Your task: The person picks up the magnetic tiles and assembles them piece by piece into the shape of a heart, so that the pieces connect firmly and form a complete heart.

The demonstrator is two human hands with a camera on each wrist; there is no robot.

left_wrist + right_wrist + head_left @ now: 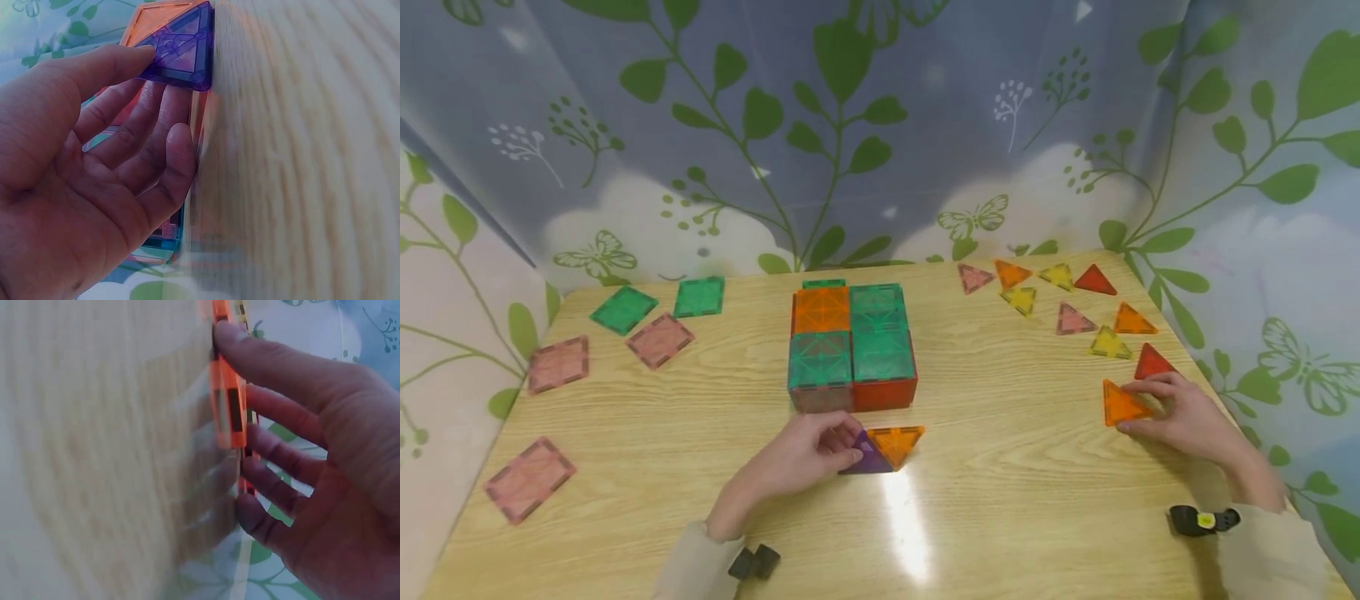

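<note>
My left hand [808,450] pinches a purple triangular magnetic tile [178,53] between thumb and fingers. Edge to edge with it stands an orange triangular tile [897,444], point downward, just in front of the block. At the right of the table, my right hand [1187,414] grips another orange triangular tile [1122,404] by its edges. Thumb and fingertips lie on opposite sides of that tile in the right wrist view. A red triangular tile [1152,361] lies right behind the right hand. Between the hands is a block of magnetic tiles [883,358], green and orange on top.
Several loose triangle tiles, among them a yellow triangle [1110,342] and a red triangle [1095,280], lie at the back right. On the left are pink square tiles [531,481] and green square tiles [699,297]. A patterned curtain [865,133] borders the wooden table [1015,517].
</note>
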